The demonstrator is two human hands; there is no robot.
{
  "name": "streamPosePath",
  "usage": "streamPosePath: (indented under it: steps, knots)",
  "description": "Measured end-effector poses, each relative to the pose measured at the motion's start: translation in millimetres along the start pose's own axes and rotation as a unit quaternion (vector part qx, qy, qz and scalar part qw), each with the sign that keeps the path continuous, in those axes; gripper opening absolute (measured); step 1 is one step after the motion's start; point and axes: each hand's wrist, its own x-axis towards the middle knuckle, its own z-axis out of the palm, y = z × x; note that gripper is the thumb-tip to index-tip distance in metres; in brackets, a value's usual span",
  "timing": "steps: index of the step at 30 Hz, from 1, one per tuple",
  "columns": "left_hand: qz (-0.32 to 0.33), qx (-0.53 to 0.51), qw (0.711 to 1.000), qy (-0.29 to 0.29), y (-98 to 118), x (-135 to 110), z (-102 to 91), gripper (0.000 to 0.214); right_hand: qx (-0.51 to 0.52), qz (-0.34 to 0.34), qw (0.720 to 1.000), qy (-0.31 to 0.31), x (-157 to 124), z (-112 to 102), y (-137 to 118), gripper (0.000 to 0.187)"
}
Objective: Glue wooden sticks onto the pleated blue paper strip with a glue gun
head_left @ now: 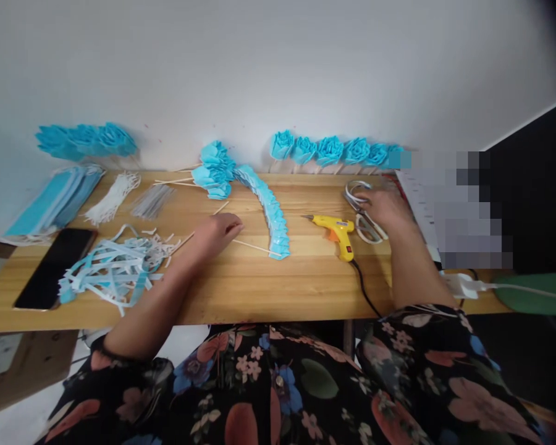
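Observation:
My left hand rests over the wooden table with its fingertips pinched together; what is between them, if anything, I cannot make out. A thin stick passes under it. Just right of its fingers, a pale stick reaches the near end of a curved, pleated blue strip. On the right, my right hand has its fingers closed at the pair of scissors, which lies by the table's back right. Beside the scissors is a yellow glue gun, nozzle pointing left, its black cord running off the front edge.
Blue fabric flowers on sticks line the wall, with more flowers lying behind the strip. To the left are stacked blue masks, white cords, thin wires, strip scraps and a phone. A white plug sits right.

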Motion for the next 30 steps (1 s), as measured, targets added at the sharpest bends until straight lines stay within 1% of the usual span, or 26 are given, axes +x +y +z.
streamPosePath:
  steps: [5,9,11,15,18,22,25,28,30]
  knots:
    - [0.01,0.013,1.0,0.004,0.2,-0.1,0.3,0.028,-0.016,0.009,1.0,0.002,0.4,2.3,-2.9,0.028]
    - [0.005,0.021,1.0,0.0,1.2,-0.5,-1.0,0.028,-0.016,0.047,0.998,0.028,-4.2,1.4,-4.6,0.03]
    - [0.004,0.025,1.0,0.001,1.1,-0.6,-1.1,0.028,-0.007,0.068,0.998,0.015,-5.5,1.1,-4.1,0.033]
    - [0.01,0.029,1.0,0.004,-0.6,-0.4,0.4,0.028,-0.01,0.082,0.996,-0.038,-4.9,2.6,-2.7,0.03]
    - [0.017,0.028,0.999,0.004,-1.8,-0.1,1.7,0.029,-0.014,0.092,0.995,-0.042,-3.1,3.0,-4.0,0.028]
    - [0.012,0.031,0.999,0.004,-1.2,0.1,1.7,0.03,-0.021,0.086,0.995,-0.044,-1.7,-0.3,-8.3,0.025]
    - [0.011,0.033,0.999,0.001,0.3,0.1,0.1,0.029,-0.022,0.074,0.996,-0.042,-2.8,-3.0,-10.1,0.027]
    - [0.014,0.029,0.999,0.0,1.3,0.1,-2.1,0.029,-0.022,0.075,0.996,-0.038,-5.1,-4.2,-8.5,0.028]
    - [0.011,0.026,1.0,0.001,1.6,0.1,-3.2,0.029,-0.009,0.062,0.998,-0.023,-7.1,-5.0,-6.1,0.028]
